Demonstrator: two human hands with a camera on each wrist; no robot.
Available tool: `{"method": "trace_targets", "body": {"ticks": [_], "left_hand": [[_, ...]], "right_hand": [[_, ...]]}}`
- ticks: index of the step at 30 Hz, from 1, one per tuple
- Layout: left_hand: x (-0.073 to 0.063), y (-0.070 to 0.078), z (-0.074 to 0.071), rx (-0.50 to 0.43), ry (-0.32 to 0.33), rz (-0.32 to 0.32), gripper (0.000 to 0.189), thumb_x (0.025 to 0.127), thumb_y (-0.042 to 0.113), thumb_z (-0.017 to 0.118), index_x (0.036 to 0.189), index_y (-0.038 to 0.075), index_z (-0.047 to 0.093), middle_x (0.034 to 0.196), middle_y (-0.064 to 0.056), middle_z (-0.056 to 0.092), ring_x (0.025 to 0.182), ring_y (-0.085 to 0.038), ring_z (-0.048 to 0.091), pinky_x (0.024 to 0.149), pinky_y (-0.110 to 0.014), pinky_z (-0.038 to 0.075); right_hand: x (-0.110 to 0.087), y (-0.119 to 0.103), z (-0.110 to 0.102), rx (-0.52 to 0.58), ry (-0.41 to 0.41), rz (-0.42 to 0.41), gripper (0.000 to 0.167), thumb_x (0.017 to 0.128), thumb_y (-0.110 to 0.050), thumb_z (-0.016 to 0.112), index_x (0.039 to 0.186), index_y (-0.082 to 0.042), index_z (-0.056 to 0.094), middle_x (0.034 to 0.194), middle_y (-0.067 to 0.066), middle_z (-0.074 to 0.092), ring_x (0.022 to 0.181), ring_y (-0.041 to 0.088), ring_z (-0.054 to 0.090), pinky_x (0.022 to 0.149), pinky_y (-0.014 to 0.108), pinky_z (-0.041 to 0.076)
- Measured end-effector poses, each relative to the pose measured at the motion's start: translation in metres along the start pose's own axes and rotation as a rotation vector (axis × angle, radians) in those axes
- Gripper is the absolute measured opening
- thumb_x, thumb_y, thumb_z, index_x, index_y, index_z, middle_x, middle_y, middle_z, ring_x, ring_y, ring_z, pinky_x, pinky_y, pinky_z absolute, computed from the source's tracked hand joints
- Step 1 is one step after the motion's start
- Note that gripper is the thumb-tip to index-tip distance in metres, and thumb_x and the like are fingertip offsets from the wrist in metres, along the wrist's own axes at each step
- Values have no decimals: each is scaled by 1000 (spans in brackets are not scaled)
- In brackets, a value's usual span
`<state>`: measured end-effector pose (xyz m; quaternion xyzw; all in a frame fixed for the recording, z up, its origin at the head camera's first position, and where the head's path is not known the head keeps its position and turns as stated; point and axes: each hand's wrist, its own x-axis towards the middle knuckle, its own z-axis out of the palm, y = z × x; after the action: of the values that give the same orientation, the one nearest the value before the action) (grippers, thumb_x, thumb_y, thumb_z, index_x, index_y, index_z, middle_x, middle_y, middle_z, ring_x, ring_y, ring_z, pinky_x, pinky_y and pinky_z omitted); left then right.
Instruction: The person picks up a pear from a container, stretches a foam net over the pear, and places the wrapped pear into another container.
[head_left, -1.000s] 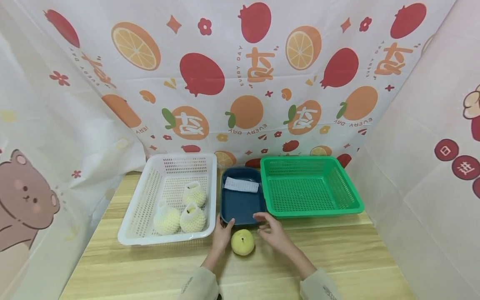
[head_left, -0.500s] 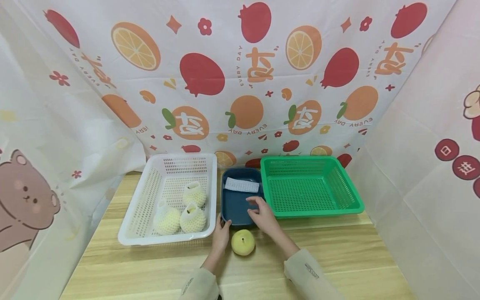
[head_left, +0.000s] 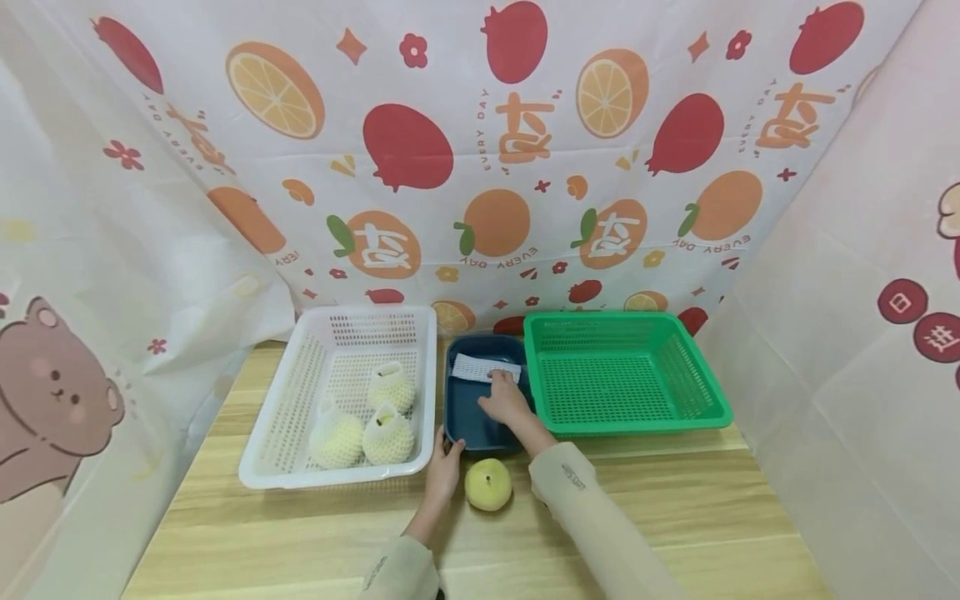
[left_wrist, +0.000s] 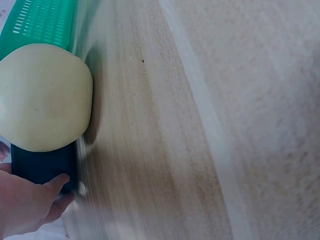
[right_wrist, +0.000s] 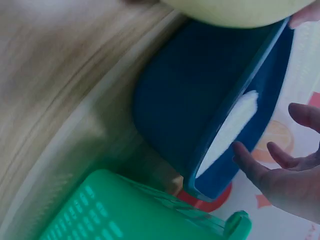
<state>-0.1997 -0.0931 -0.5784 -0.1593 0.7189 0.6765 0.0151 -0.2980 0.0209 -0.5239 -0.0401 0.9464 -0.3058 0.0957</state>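
Note:
A dark blue tray stands between two baskets. Inside, toward its back, lies a flat white foam net sleeve. My left hand grips the tray's front left corner, the thumb at the front rim and the fingers along the side. Over the tray my right hand reaches toward the sleeve, its fingertips right by the sleeve's right part in the head view. In the right wrist view its fingers are parted, with nothing between them. A round yellow-green pear sits on the table just in front of the tray.
On the left, a white basket contains several fruits in foam nets. A green basket stands close against the tray's right side. Behind everything hangs a fruit-printed cloth. The wooden table runs toward me.
My right hand has moved from the tray's front right corner, forward and left over the tray, to the foam sleeve. The left hand keeps its place; the pear and tray stay put.

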Motion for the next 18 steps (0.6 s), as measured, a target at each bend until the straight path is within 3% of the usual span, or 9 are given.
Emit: {"method": "trace_targets", "body": {"ticks": [8,13,18], "left_hand": [[2,-3,-2,-4,-5,9,57,96,15,45,145,1,18,142,-29,24,128,-41,25,102,-50,24],[1,-2,-1,-23,-16,3,56,97,15,45,145,2,18,142,-28,23,129,-41,24,103,-50,23],[-1,0,2,-24,-19,1,56,97,14,44,145,1,18,142,-29,23,129,-41,24,103,-50,23]], "right_hand": [[19,-1,11,-148,-154,114,61,92,-22,54,142,-1,26,148,20,13,133,33,20,100,45,30],[17,1,9,-201,-193,158,68,91,-23,55,144,-2,18,150,18,5,136,31,9,102,43,29],[17,4,8,-241,-210,152,70,92,-23,53,146,-4,12,151,17,1,136,29,4,102,42,28]]}}
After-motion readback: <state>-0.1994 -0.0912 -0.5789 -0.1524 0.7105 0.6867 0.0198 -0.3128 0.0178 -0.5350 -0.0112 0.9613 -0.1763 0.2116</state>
